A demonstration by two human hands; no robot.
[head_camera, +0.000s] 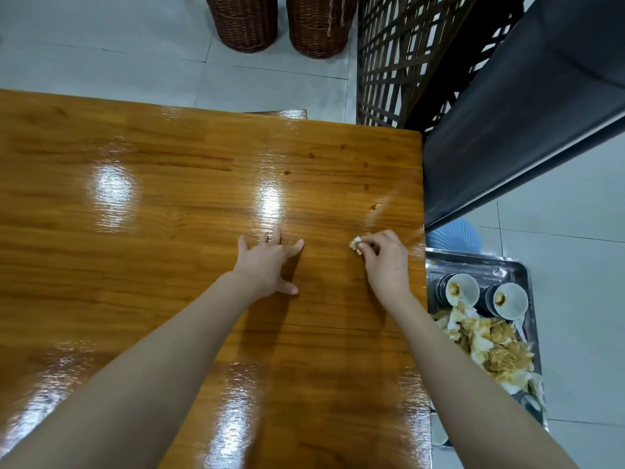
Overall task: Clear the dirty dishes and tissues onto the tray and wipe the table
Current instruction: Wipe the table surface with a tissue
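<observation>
Item: table (152,204), glossy wood, left of the tray (522,269), which sits lower, just past the table's edge. The tray holds bowls (462,288) at its far end and a heap of stained tissues (490,343) nearer us. We judge the clearing done and the wiping in hand. Left hand (267,265): fingers spread, flat on the table, well left of the tray, holding nothing. Right hand (385,262): near the tray's far corner, fingertips pinching a small tissue wad (356,245) against the wood. Brown spots (373,207): scattered beyond the wad, farther up the table from the tray. Handling note: we would press the wad down firmly, work each spot in short strokes, draw the dirt toward the tray side, turn to a clean face once soiled, and brace with the left hand.
</observation>
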